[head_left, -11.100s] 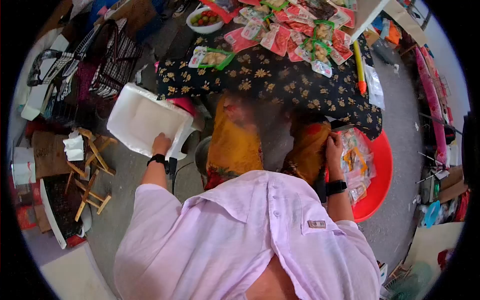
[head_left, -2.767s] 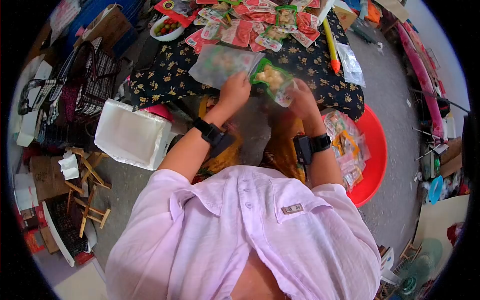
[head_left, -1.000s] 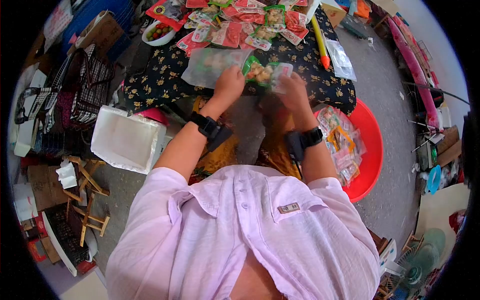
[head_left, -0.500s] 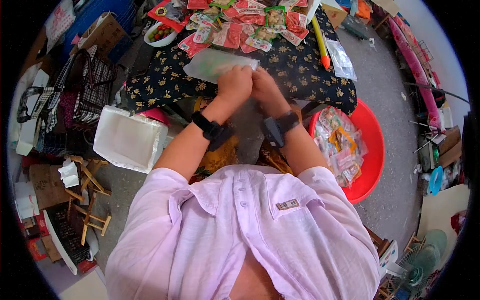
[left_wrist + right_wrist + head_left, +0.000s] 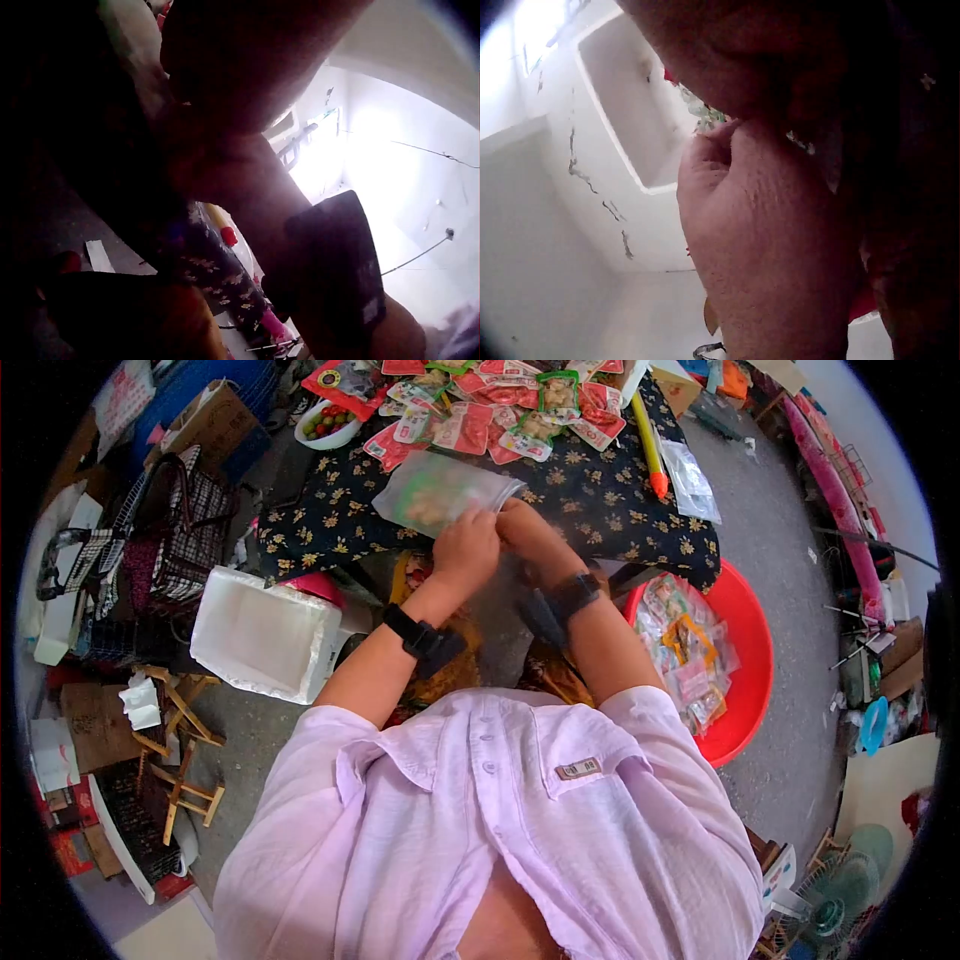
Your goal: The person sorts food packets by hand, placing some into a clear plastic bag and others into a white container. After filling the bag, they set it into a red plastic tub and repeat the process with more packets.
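A frosted plastic bag [image 5: 400, 490] lies close over the front of the flowered table in the head view, its mouth toward the right. Through its cloudy side show green edging and pale lumps of a snack packet [image 5: 430, 508]. My left hand [image 5: 467, 547] pinches the bag's near side by the mouth. Up against it, my right hand [image 5: 535, 540] has its fingertips curled at the bag's mouth corner. Both wrist views are dark: the left wrist view shows a banded forearm [image 5: 277, 202], the right wrist view two hands meeting, fingertips mostly hidden.
Red and green snack packets [image 5: 500, 420] pile at the table's back, beside a white bowl of small fruit [image 5: 328, 442]. A yellow-orange tube [image 5: 650, 450] and clear bags [image 5: 692, 490] lie right. A red basin [image 5: 750, 660] of packets and a white foam box [image 5: 318, 660] flank the legs.
Hands rose from the foam box and basin side to the bag. The green-edged packet seen beside its mouth is now inside; my right hand has moved left, next to the left hand.
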Demonstrator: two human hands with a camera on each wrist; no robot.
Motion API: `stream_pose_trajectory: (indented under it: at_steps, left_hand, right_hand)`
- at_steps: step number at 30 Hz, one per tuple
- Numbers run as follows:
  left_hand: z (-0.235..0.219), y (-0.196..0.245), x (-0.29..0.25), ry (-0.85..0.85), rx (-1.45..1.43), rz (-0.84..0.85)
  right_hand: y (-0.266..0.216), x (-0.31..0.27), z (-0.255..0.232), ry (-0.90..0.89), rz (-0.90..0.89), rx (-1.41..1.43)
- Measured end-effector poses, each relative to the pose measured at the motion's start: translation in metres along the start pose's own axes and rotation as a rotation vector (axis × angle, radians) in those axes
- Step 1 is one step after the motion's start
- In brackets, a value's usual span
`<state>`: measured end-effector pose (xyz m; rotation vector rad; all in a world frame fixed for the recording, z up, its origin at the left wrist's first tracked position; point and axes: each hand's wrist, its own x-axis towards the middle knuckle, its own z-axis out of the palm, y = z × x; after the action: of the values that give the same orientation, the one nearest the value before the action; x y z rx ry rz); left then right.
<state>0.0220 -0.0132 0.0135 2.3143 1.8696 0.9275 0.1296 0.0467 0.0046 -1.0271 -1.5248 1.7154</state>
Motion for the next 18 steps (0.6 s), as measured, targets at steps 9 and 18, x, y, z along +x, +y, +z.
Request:
stream_pose_trajectory:
  at_steps: [9,18]
  left_hand:
    - [-0.003,-0.013,-0.025,0.19,0.168,0.277]
    - [-0.011,-0.038,-0.005,0.203,0.13,0.388]
  right_hand:
    - [0.012,0.0,-0.04,0.243,-0.209,-0.412]
    - [0.007,0.002,-0.023,0.393,-0.704,-1.17]
